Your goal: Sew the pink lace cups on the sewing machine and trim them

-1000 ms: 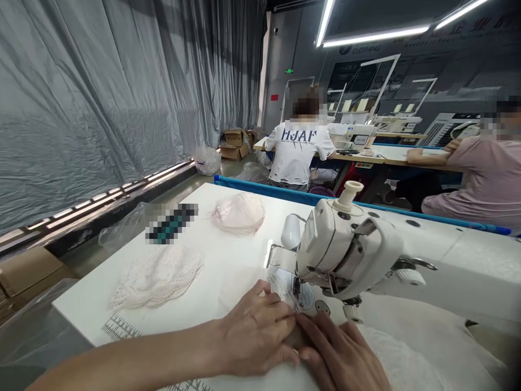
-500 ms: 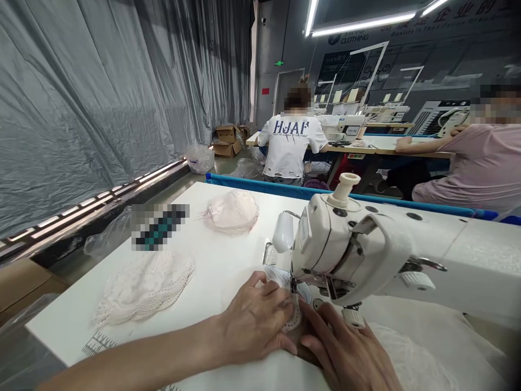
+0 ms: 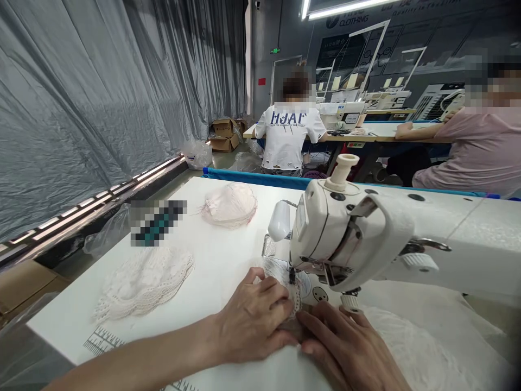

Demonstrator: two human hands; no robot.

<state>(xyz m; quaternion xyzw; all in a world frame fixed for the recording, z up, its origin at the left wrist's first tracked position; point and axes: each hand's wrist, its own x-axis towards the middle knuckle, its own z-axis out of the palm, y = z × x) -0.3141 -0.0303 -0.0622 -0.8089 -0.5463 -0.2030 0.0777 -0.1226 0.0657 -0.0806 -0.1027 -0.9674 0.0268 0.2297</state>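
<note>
A piece of white lace fabric (image 3: 296,296) lies under the needle area of a white sewing machine (image 3: 325,233). My left hand (image 3: 256,317) is closed on the lace from the left, its fingers bent and its thumb pointing towards the right hand. From the right, my right hand (image 3: 345,347) grips the near edge of the same lace, fingers pressed together just below the presser foot (image 3: 292,276). Part of the fabric is hidden under both hands.
On the white table (image 3: 142,347) lie a stack of lace pieces (image 3: 146,285) and a pale pink fabric bundle (image 3: 230,203). More white fabric (image 3: 415,347) rests right of my right hand. Two people sit at machines ahead. A cardboard box (image 3: 28,288) stands at the left.
My right hand has drawn slightly back from the needle, and its fingertips now sit closer to my left thumb. More of the lace edge shows between the hands. The view has shifted slightly.
</note>
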